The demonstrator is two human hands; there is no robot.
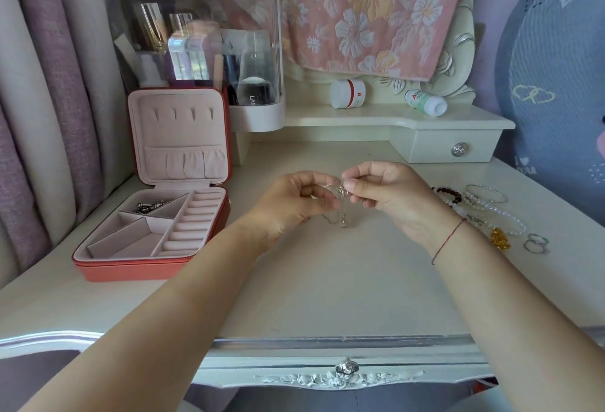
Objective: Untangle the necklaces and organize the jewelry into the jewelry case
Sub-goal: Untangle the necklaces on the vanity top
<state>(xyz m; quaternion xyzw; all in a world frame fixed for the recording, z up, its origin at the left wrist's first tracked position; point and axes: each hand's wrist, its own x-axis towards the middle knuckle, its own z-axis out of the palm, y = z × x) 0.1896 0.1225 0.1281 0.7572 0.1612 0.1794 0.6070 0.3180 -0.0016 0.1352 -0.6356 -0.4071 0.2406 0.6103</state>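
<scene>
Both hands pinch the tangled necklaces point(343, 221) at the centre of the frame. The left hand point(294, 202) and the right hand point(386, 192) meet fingertip to fingertip, thumbs and forefingers closed on the thin silver chains, the other fingers curled.

Bare table point(327, 280) stretches from the hands down to the front edge at the bottom of the frame. A strip of it also runs behind them to the raised shelf point(360, 118).

At left the jewelry case point(154, 264) lies open, its lid upright in front of a clear cosmetics box point(196, 35). Small silver pieces point(152, 207) sit in its upper-left compartment, beside a column of ring rolls point(193, 221).

At right, near the table's edge, lie beaded bracelets point(449, 197), a bangle point(486, 194), a gold charm point(500, 237) and rings point(537, 243).

From the pinch the chains hang in loops below the fingertips. Their lowest part is either touching the tabletop or just over it; which of the two is unclear.
</scene>
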